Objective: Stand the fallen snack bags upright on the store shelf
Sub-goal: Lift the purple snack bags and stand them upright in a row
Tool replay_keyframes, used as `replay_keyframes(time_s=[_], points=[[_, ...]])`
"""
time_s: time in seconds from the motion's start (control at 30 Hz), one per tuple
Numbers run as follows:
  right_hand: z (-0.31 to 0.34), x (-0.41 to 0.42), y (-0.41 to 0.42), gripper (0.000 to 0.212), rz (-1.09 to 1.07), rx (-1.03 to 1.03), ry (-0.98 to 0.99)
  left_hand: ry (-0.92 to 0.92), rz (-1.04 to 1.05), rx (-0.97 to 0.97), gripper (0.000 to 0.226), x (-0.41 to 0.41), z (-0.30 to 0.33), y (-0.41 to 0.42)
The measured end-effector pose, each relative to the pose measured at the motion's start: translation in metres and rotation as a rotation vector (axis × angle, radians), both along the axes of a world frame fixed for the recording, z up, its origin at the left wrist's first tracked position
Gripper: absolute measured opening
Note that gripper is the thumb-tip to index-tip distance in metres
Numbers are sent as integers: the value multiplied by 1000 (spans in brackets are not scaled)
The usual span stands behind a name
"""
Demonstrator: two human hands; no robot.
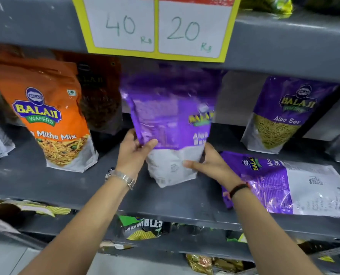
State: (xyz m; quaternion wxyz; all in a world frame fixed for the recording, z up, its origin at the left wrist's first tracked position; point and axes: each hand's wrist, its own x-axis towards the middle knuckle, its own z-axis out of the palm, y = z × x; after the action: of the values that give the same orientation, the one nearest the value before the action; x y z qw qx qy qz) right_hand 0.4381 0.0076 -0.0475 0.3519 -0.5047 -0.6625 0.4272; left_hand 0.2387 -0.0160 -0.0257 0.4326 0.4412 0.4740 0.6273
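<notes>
A purple and white Aloo Sev bag (171,124) stands roughly upright in the middle of the grey shelf (65,185), blurred, its base on the shelf. My left hand (134,150) grips its left edge. My right hand (209,163) holds its lower right side, thumb across the white bottom. A second purple Aloo Sev bag (296,185) lies flat on the shelf to the right, partly under my right forearm. A third Aloo Sev bag (284,114) stands upright at the back right.
An orange Mitha Mix bag (54,116) stands at the left with a dark brown bag (99,96) behind it. A yellow price sign (157,26) hangs from the shelf above. Snack packets (143,228) fill the lower shelves.
</notes>
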Motion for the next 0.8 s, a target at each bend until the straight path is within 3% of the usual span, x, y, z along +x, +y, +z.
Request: replay_keyframes(time_s=[0.13, 0.23, 0.33, 0.4, 0.53, 0.6, 0.63, 0.73, 0.8], points=[[-19, -13, -4, 65, -134, 34, -47, 117, -125, -12, 38, -14, -20, 1], [-22, -15, -7, 61, -139, 21, 7, 274, -287, -151, 80, -18, -44, -6], [-27, -18, -24, 53, -81, 4, 120, 414, -213, -202, 91, -15, -56, -2], [-27, -20, -42, 34, -153, 36, 228, 397, -108, -206, 97, -18, -56, 7], [-22, -15, -55, 57, -355, 82, 350, 341, 96, -122, 61, -19, -54, 1], [-16, -16, -43, 76, -301, 9, 343, 248, 67, -53, 53, -10, -56, -16], [-14, -19, -36, 82, -257, -41, 330, 248, 26, -29, 60, -5, -57, -27], [-11, -34, -22, 77, -110, -129, 292, 440, -116, 17, 90, 15, -68, -41], [-16, -40, -27, 74, -42, -126, 286, 556, -106, 8, 96, 22, -66, -37]])
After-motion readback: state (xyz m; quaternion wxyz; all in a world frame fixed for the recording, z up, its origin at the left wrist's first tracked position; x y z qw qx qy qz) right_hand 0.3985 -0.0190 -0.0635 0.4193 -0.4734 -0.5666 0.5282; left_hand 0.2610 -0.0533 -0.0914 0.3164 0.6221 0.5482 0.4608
